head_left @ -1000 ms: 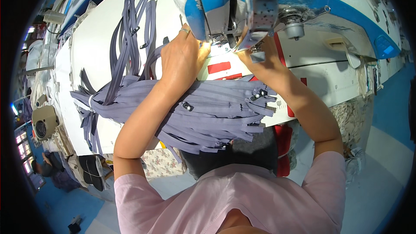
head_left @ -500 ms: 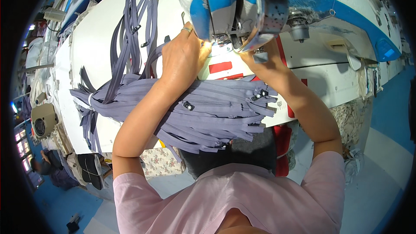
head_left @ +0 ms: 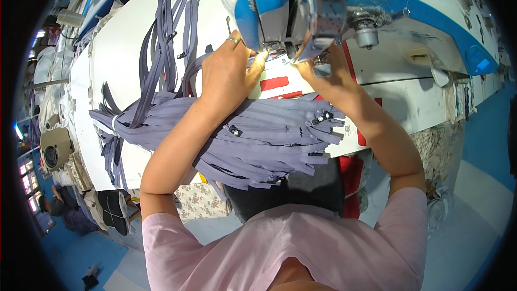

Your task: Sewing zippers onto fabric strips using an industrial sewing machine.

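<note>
Beside the needle area of a sewing machine (head_left: 269, 19), my left hand (head_left: 229, 70) is closed on a grey-purple zipper (head_left: 194, 73), its thumb and finger pinched by the presser foot. The zipper's tape runs in from the left, under the hand. My right hand (head_left: 331, 75) is curled on the other side of the needle area, thumb pointing toward the foot. The machine head partly hides its fingers, so what it holds, if anything, cannot be made out. A tied bundle of grey-purple zippers (head_left: 258, 129) with black sliders lies below my left forearm, across the table's front edge.
More loose zippers (head_left: 164, 37) lie on the white table (head_left: 116, 48) at the far left. Red strips (head_left: 274, 83) mark the machine bed. A floral cloth (head_left: 202, 203) hangs below the front edge. At the far left, another person (head_left: 59, 202) is in the background.
My left thumb has shifted slightly up and right toward the presser foot. The machine head appears slightly shifted left in the view. The zipper bundle stays in place.
</note>
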### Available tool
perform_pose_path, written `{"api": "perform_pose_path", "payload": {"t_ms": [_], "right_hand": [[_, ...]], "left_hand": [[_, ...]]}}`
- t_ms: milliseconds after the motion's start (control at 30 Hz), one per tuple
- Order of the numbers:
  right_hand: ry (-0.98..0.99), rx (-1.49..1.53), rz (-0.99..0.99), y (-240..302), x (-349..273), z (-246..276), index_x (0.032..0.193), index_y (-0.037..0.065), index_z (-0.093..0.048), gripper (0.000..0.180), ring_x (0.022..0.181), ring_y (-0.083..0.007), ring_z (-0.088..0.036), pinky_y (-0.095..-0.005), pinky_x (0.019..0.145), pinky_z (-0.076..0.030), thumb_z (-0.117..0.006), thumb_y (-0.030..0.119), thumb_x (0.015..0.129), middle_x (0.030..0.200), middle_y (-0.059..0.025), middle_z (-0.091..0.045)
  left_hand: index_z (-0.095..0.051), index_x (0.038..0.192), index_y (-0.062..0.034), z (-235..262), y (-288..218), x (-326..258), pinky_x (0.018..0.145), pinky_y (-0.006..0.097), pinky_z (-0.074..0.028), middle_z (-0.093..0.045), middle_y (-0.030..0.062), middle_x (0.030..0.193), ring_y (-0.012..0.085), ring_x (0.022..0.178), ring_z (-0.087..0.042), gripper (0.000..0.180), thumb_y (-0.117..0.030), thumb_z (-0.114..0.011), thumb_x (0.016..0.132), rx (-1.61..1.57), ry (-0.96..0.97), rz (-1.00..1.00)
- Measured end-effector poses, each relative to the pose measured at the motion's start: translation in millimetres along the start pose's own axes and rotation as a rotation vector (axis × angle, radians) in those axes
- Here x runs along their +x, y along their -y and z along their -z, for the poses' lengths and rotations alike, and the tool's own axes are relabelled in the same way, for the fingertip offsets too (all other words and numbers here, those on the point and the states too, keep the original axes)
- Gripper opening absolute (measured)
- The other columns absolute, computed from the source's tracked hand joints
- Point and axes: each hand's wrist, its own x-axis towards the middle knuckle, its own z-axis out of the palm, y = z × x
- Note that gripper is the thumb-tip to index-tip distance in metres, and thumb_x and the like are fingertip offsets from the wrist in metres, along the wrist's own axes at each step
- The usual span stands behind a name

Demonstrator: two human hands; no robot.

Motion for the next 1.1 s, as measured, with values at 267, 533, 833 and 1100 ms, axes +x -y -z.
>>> {"api": "perform_pose_path", "payload": {"t_ms": [267,533,833,1100], "right_hand": [[0.073,0.068,0.057,-13.3,-1.4,18.5,0.086,-0.003,-0.055,0.01,0.073,-0.0362,-0.057,-0.0445,0.067,-0.047,-0.062,-0.002,0.079,0.086,-0.0155,-0.056],[0.416,0.011,0.048,23.6,-19.5,58.6,0.101,0.005,-0.07,0.022,0.095,-0.0265,-0.063,-0.0353,0.086,-0.051,-0.08,0.014,0.084,0.102,-0.0084,-0.064],[0.413,0.013,0.034,31.6,-32.6,56.0,0.092,0.005,-0.068,0.016,0.101,-0.0241,-0.054,-0.0391,0.091,-0.045,-0.077,0.015,0.084,0.101,-0.0042,-0.058],[0.506,0.065,-0.022,52.3,-32.1,59.0,0.098,0.003,-0.071,0.027,0.113,-0.0298,-0.052,-0.0401,0.099,-0.042,-0.08,0.021,0.081,0.115,-0.0087,-0.061]], "left_hand": [[-0.06,0.095,-0.0034,4.2,10.7,2.2,0.063,0.045,-0.052,-0.064,0.0116,0.098,0.0355,0.077,-0.067,0.018,-0.018,-0.069,0.091,0.024,-0.08,0.006],[-0.061,0.104,-0.0076,28.7,86.3,-0.8,0.066,0.049,-0.054,-0.065,0.0157,0.108,0.037,0.089,-0.068,0.012,-0.011,-0.06,0.092,0.563,-0.198,0.318],[-0.067,0.094,-0.0056,45.6,-32.6,-27.9,0.081,0.041,-0.047,-0.063,0.0103,0.1,0.0311,0.095,-0.059,0.016,-0.011,-0.077,0.082,-0.419,0.322,-0.192],[-0.066,0.098,-0.0062,38.5,-38.7,-31.4,0.086,0.04,-0.045,-0.059,0.0086,0.104,0.0294,0.099,-0.055,0.024,-0.01,-0.08,0.079,-0.385,0.316,-0.265]]}}
